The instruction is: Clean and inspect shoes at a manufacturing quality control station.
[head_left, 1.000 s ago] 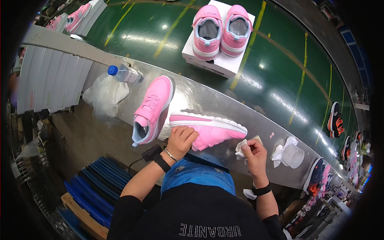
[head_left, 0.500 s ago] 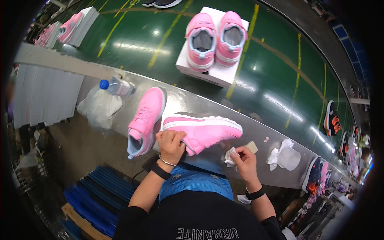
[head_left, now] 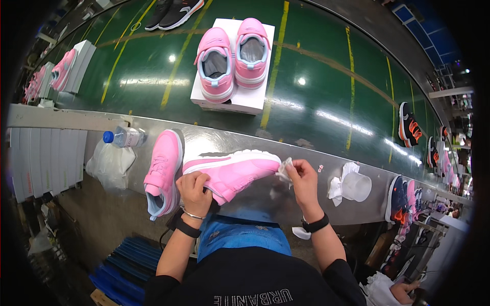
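A pink sneaker [head_left: 232, 173] with a white sole lies on its side on the metal ledge, toe to the right. My left hand [head_left: 195, 193] grips it by the ankle opening, with the fingers partly tucked in. At the toe, my right hand [head_left: 304, 186] pinches a crumpled white cloth or tissue [head_left: 284, 172] against or just beside the tip; contact is hard to make out. Left of these, a matching pink sneaker [head_left: 164, 166] stands on its sole, its light-blue-lined opening toward me.
Beyond the ledge [head_left: 255, 214] runs a green conveyor surface [head_left: 316, 97], carrying a white shoebox [head_left: 240, 108] topped by a pink pair. A water bottle [head_left: 127, 136] and plastic bag [head_left: 109, 166] lie left. Crumpled tissue [head_left: 335, 189] and a translucent cup [head_left: 356, 186] sit right; dark sneakers [head_left: 395, 199] stand farther right.
My right hand has brought the white cloth up to the sneaker's toe. A beige block seen beside that hand is now out of sight. The whole view has shifted.
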